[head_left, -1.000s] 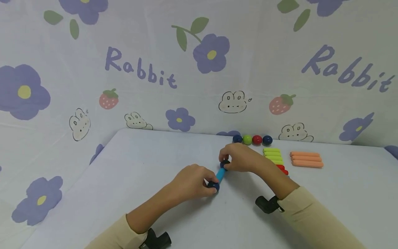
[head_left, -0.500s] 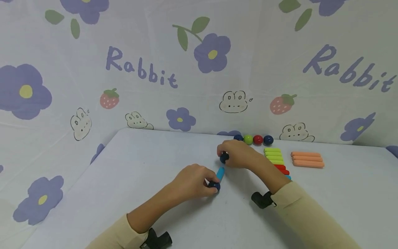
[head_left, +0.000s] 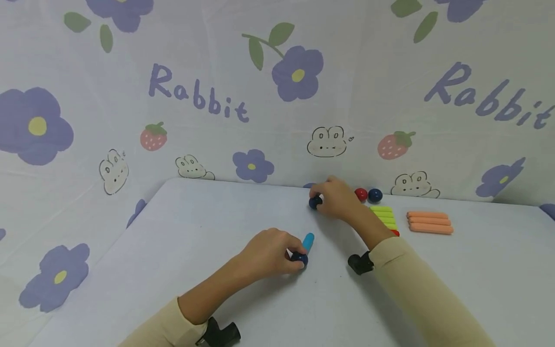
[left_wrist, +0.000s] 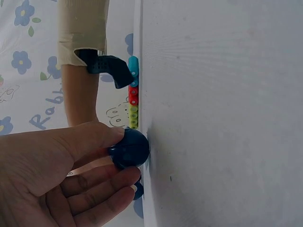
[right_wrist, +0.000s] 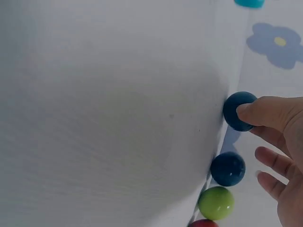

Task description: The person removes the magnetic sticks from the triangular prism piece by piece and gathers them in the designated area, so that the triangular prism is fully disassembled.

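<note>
My left hand (head_left: 269,253) pinches a dark blue ball (head_left: 300,260) at mid-table, thumb on one side and fingertips on the other in the left wrist view. A light blue stick (head_left: 308,241) lies against that ball and points away from me; whether it is fixed in the ball cannot be told. Farther back, my right hand (head_left: 336,198) grips a second dark blue ball (right_wrist: 238,111) between thumb and fingers, at the table's surface. Beside it in the right wrist view sit another dark blue ball (right_wrist: 228,169) and a green ball (right_wrist: 216,203), both hidden by the hand in the head view.
A red ball (head_left: 361,194) and a dark blue ball (head_left: 375,195) stand along the back edge. Light green sticks (head_left: 382,218) and orange sticks (head_left: 430,223) lie at right. Red sticks (left_wrist: 134,94) and blue sticks (left_wrist: 133,71) are mostly covered by the right arm in the head view.
My right hand has drawn its ball off the far end of the light blue stick and carried it back towards the row of balls. My left hand stays in place.
</note>
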The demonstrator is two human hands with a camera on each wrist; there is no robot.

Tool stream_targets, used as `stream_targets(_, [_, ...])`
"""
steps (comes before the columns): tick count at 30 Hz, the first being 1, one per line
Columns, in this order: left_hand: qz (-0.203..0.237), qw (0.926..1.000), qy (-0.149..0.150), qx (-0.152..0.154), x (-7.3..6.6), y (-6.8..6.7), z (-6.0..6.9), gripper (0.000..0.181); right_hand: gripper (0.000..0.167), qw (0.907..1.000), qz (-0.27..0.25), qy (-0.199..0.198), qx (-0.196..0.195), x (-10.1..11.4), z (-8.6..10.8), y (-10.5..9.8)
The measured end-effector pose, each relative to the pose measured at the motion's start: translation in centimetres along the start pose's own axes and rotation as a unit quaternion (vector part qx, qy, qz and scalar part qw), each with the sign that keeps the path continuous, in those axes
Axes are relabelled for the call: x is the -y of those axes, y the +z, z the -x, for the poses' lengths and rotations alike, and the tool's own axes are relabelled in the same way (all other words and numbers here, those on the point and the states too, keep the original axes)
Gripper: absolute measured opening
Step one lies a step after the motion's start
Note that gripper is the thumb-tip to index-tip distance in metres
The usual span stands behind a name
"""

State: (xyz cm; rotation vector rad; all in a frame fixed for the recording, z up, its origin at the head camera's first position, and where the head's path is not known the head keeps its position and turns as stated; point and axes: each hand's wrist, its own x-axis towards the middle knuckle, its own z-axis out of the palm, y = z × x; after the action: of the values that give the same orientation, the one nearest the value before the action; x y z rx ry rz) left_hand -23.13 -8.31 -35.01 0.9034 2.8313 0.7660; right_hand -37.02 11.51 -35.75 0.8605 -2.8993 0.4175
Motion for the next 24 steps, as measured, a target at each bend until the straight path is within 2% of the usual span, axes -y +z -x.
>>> stream_targets(6, [0.001,1.0,-0.001,-0.001,-0.2,0.0,-0.1,0.019,0.019,1.0,0.0,0.008,-0.005,-0.8,-1.0,-0.1])
stream_targets(17, [-0.002,1.0,-0.002,-0.002,-0.3,0.0,0.1,0.02,0.023,0.9986,-0.006,0.05,0.011,-1.6,-2.2,0.6])
stream_targets(24, [-0.002,1.0,-0.002,-0.002,-0.2,0.0,0.2,0.02,0.024,0.9987,-0.018,0.048,0.005,-2.1,-2.5,0.9])
